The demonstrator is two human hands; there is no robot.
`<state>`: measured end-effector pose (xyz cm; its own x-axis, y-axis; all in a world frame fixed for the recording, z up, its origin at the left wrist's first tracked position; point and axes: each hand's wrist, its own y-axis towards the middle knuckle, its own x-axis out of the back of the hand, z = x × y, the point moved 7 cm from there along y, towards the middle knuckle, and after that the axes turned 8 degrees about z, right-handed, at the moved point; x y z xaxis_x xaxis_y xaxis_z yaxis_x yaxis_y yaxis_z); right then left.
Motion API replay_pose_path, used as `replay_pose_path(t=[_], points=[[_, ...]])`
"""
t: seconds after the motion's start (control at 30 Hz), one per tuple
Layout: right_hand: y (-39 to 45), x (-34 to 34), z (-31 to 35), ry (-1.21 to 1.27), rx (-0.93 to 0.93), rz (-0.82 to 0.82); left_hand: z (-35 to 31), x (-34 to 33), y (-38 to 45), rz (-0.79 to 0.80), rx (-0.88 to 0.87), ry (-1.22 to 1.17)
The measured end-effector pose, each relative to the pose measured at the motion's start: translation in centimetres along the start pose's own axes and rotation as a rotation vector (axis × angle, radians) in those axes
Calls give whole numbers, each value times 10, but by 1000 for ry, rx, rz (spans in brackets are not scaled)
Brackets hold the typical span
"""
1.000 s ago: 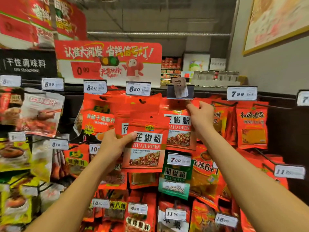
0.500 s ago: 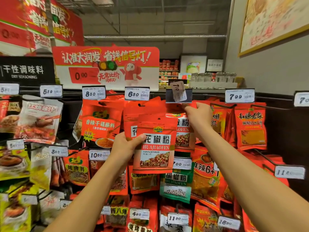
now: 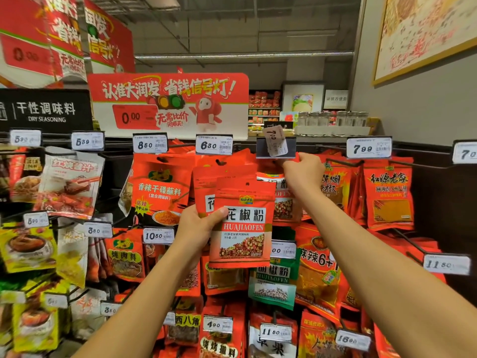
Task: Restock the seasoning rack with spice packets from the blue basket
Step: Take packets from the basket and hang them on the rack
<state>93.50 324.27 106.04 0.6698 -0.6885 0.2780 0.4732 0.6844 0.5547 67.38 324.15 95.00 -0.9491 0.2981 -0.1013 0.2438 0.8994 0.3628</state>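
Note:
My left hand (image 3: 197, 227) grips a small stack of red HUAJIAOFEN spice packets (image 3: 242, 223) by their left edge, thumb across the front one, in front of the seasoning rack (image 3: 426, 165). My right hand (image 3: 304, 170) is raised to the top of a hanging HUAJIAOFEN packet (image 3: 284, 202) just under the black price holder with a loose 7.00 tag (image 3: 275, 144); its fingers pinch the packet's top edge at the hook. The blue basket is out of sight.
Rows of red, yellow and green packets hang on pegs all around, each with a white price tag such as 6.30 (image 3: 214, 145) and 7.99 (image 3: 368, 148). A red promo sign (image 3: 167, 104) stands above. A grey wall (image 3: 426, 99) rises at right.
The view has tilted slightly, so the rack sits lower in frame. My left hand has lifted the packet stack a little toward the right; my right hand stays at the hook.

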Motion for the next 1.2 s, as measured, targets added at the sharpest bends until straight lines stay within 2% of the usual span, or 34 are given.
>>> replay_pose_path(t=[0.1,0.2,0.33,0.5,0.6,0.7,0.77,0.83,0.9,0.97,1.03,1.2], points=[[-5,-1,6,-38,26,-47,0,-1,-5,-6,8,1],[-3,-2,-1,-37,6,-13,0,1,-8,-10,12,8],[4,-3,-7,-253,16,-103,0,5,-9,-22,20,10],[25,-21,-30,-318,-192,-46,-1,5,-8,-16,8,4],[35,-26,-31,-351,-225,-2,-1,-2,-6,5,11,-9],[24,-8,-35,-246,-199,-49,-1,-11,0,42,12,-42],[3,10,-34,-82,-50,-107,0,-15,4,40,12,-94],[-22,16,-30,248,53,19,2,-22,7,46,15,-148],[-44,3,-31,532,-7,251,3,-30,10,53,15,-176],[-55,-5,-29,517,-29,382,3,-36,12,56,2,-192],[-57,-11,-32,493,-60,425,1,-38,13,44,-19,-198],[-34,-6,-28,531,-127,318,-4,-9,9,-82,-40,-46]])
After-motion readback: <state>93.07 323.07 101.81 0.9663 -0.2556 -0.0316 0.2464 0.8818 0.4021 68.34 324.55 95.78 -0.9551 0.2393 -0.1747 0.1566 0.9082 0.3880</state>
